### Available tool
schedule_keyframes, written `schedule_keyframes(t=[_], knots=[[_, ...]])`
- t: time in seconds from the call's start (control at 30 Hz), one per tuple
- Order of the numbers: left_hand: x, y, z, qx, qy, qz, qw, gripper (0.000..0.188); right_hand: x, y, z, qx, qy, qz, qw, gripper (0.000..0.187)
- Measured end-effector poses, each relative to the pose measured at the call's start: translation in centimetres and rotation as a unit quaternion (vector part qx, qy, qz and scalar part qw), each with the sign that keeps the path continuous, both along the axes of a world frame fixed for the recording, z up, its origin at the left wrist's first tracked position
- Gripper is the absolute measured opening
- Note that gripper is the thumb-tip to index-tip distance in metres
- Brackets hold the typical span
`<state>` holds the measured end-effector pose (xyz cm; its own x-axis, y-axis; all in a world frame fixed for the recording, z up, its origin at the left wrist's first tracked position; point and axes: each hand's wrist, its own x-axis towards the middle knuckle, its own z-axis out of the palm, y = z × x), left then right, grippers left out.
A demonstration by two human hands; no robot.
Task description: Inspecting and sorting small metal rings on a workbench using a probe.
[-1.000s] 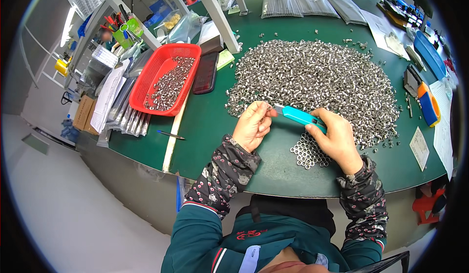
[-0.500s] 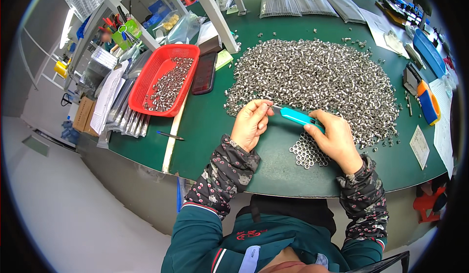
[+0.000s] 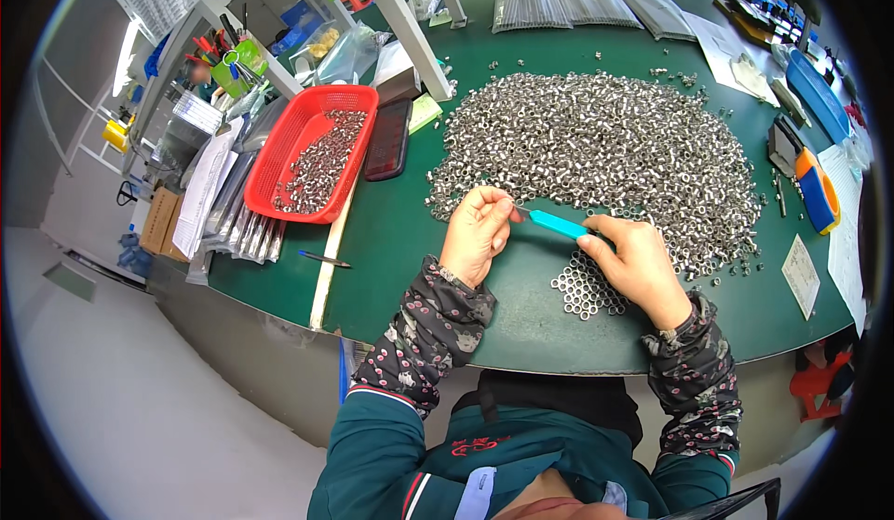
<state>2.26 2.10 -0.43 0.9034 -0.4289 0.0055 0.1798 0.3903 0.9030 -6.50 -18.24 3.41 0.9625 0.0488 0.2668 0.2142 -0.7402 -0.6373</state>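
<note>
My left hand [image 3: 479, 233] is closed, its thumb and forefinger pinching what looks like a small metal ring, mostly hidden by the fingertips. My right hand [image 3: 639, 264] grips a turquoise-handled utility knife [image 3: 558, 223], whose thin tip points left and reaches the left fingertips. Just below the right hand, several metal rings [image 3: 584, 287] stand packed together in a flat cluster on the green table. Beyond both hands spreads a large heap of loose small metal rings [image 3: 596, 143].
A red plastic basket [image 3: 259, 171] partly filled with small metal pieces stands at the left. Beside it lie a dark phone [image 3: 388, 140] and a pen [image 3: 324, 258]. An orange-and-blue tool [image 3: 819, 196] and a paper tag [image 3: 799, 276] are at the right. Bagged parts [image 3: 596, 3] lie at the back.
The knife has turned slightly in my right hand, and its handle now shows narrower. My left hand stays almost in place. The heap and the ring cluster look the same.
</note>
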Motion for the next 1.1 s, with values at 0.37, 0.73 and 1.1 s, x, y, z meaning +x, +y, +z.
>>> schedule_keyframes(t=[0.37,0.73,1.1], knots=[[-0.17,-0.13,0.24,0.04,-0.049,0.009,0.998,0.01,-0.12,-0.27,0.16,0.01,0.016,-0.002,1.0,0.023],[-0.39,-0.31,0.3,0.084,-0.128,0.051,0.987,0.011,-0.19,-0.26,0.28,0.023,0.005,0.003,1.0,0.023],[-0.34,0.07,0.52,0.09,-0.157,0.042,0.983,0.009,-0.45,-0.05,0.76,0.017,0.013,-0.004,1.0,0.023]])
